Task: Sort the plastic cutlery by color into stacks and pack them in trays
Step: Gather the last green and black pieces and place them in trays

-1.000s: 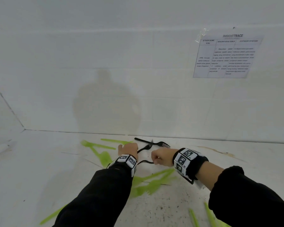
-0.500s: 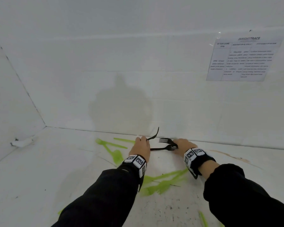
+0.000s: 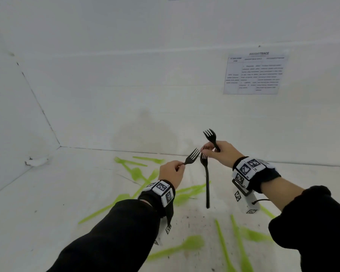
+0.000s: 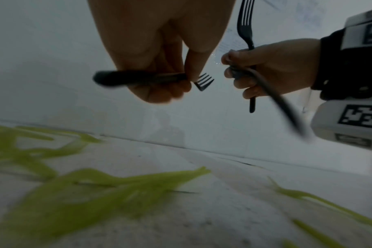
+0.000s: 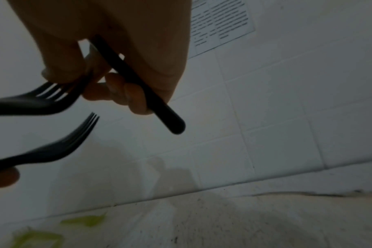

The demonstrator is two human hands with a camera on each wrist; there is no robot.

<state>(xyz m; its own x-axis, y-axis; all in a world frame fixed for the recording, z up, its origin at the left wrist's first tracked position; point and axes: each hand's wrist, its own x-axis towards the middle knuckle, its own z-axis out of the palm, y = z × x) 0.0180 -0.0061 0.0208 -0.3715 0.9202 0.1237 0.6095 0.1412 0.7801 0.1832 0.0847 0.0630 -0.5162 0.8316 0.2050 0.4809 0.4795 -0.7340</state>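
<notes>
My left hand (image 3: 171, 171) grips a black plastic fork (image 3: 191, 159) by its handle, tines pointing up and right; the same black fork (image 4: 138, 78) shows in the left wrist view. My right hand (image 3: 220, 152) holds two black forks: one upright fork (image 3: 210, 136) in the curled fingers, and a second hanging fork (image 3: 206, 183) pinched by its tines, handle dangling toward the floor. In the right wrist view the gripped handle (image 5: 138, 83) crosses the palm and the pinched fork head (image 5: 42, 99) lies under the fingertips. Both hands are raised above the surface, close together.
Several lime-green forks and spoons lie scattered on the white surface, a cluster at the middle left (image 3: 137, 173) and more at the lower right (image 3: 236, 244). White tiled walls close the back and left. A printed sheet (image 3: 253, 73) hangs on the back wall.
Both hands have lifted off the surface with black forks. The right hand now holds two forks, one dangling by its tines. The left hand's fork has risen toward them.
</notes>
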